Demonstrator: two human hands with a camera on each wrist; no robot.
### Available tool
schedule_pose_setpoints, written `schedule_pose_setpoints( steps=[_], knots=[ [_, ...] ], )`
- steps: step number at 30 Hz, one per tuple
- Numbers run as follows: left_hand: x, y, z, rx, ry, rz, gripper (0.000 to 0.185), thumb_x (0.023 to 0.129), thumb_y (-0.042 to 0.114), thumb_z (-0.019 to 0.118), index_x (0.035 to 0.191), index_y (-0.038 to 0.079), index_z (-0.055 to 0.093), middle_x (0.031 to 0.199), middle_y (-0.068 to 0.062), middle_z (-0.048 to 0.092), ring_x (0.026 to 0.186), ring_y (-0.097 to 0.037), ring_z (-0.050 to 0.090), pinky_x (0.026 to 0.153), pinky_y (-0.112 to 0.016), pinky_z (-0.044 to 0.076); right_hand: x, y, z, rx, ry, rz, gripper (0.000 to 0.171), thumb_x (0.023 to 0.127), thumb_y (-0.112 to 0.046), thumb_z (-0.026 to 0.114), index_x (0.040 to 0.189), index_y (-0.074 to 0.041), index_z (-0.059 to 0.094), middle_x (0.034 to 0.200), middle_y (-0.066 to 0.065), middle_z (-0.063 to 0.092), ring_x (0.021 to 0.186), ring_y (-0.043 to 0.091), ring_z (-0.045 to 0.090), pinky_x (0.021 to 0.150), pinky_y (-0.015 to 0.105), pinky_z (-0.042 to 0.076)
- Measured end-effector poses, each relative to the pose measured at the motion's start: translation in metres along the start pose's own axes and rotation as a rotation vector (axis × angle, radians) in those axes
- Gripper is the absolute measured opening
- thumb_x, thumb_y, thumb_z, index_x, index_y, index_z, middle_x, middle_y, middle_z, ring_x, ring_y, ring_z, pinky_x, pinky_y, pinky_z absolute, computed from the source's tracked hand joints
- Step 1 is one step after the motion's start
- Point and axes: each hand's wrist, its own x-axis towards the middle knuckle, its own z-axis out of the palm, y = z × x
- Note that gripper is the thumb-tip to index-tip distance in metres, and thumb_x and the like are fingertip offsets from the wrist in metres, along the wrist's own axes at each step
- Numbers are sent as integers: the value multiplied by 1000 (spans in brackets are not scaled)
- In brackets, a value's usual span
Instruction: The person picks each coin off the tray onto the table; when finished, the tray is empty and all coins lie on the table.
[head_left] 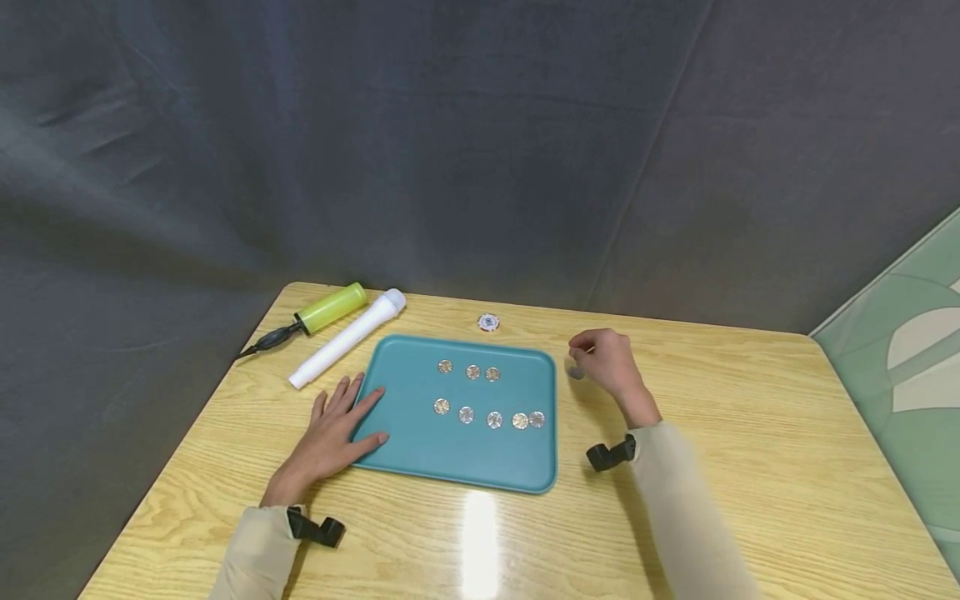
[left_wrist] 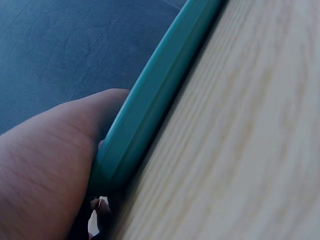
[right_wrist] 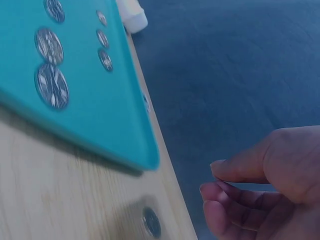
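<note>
Left hand (head_left: 333, 429) flat and relaxed, fingers spread, fingertips and thumb lapping the left edge of the teal tray (head_left: 420, 454); grasping nothing, only pressing down, seemingly to keep the tray from sliding. Seen from the left wrist, thumb tucked against the tray's rim, wood grain running alongside.

Right hand (head_left: 606, 360) just off the tray's right edge, near its far corner, fingers curled downward, thumb and forefinger drawn toward each other. Directly beneath those fingertips, a single coin (right_wrist: 151, 222) lying flat on the tabletop (head_left: 750, 467), outside the tray. From the right wrist, a gap visible between fingers and coin, so nothing pinched; hand loosely curled and holding nothing, poised above the coin as if for picking.

Inside the tray, eight more coins (head_left: 467, 414) laid flat in two rows: three toward the far side, five nearer, the last two on the right almost touching. Spacing fairly even, suggesting deliberate one-by-one placement.

Beyond the tray's far edge, a small round chip (head_left: 488, 322) with white and red markings, alone on the wood. At the far left corner, a white tube (head_left: 348, 337) lying diagonally, and beside it a yellow-green cylinder (head_left: 330, 307) with a black cord trailing off the edge. Dark cloth backdrop (head_left: 450, 142) behind everything.
</note>
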Motion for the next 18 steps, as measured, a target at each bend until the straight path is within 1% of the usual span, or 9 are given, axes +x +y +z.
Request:
schedule_pose_setpoints(
  steps=[3,5,8,11,18],
  knots=[
    [0,0,0,3,-1,-1,74,93,43,66,156,16,38,168,-22,16,155,-48,9,118,-71,4,1,-6,7,22,-23,-4,20,94,-5,62,106,7,74,99,23,75,74,24,70,61,27,53],
    [0,-1,1,5,-2,-1,74,93,43,66,156,16,38,168,-22,16,155,-48,9,118,-71,4,2,-11,11,27,-29,-14,20,94,-5,62,105,7,74,97,22,74,74,24,69,61,29,54],
    [1,-2,1,10,0,0,74,93,43,66,156,16,39,167,-22,17,155,-48,10,118,-71,4,3,-17,17,5,-23,-45,18,93,-4,63,104,6,74,98,22,74,80,26,69,67,35,57],
    [1,-2,1,12,1,0,74,93,43,66,156,16,39,167,-22,17,155,-48,11,117,-71,5,3,-23,23,-2,-29,-56,18,93,-4,63,104,5,75,99,21,74,85,29,70,73,40,59],
    [1,-3,2,20,2,1,74,93,44,66,156,17,38,168,-22,16,155,-47,10,117,-71,5,3,-37,39,8,-74,-53,18,94,-5,64,105,3,75,101,19,74,84,26,67,73,37,59]
  ],
)
